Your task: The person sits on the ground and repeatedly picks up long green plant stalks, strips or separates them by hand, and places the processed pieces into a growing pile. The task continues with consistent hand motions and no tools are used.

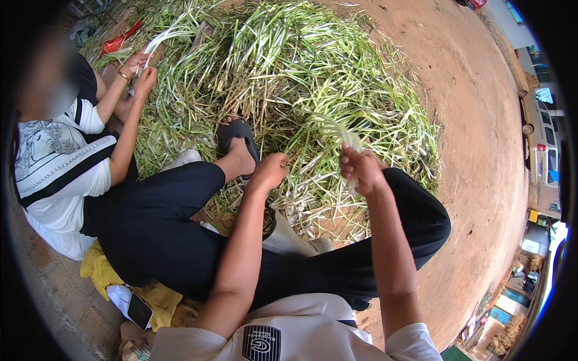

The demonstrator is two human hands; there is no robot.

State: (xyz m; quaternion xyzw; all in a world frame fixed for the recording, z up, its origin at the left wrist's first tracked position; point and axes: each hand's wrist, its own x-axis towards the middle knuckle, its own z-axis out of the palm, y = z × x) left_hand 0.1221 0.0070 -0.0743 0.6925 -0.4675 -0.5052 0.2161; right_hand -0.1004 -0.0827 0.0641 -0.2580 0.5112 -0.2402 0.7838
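Observation:
My right hand (363, 168) is closed around a small bundle of long pale green-and-white stalks (348, 135). The bundle's upper end is blurred, and its cut or root end pokes out below my fist. To its left, my left hand (271, 171) hovers with curled fingers, apart from the bundle; I make out nothing clear between its fingertips. Both hands are above the near side of a broad heap of similar leafy stalks (289, 58), green, white and partly brown, spread over the ground.
On the left sits another person (67, 167), whose hands (140, 72) hold white-green stalks. A dark sandal (237, 135) rests on the heap. Beside my left leg lie a yellow cloth or bag (162, 302) and a phone (139, 311). Bare reddish ground (478, 135) and a parked van (542, 140) are at right.

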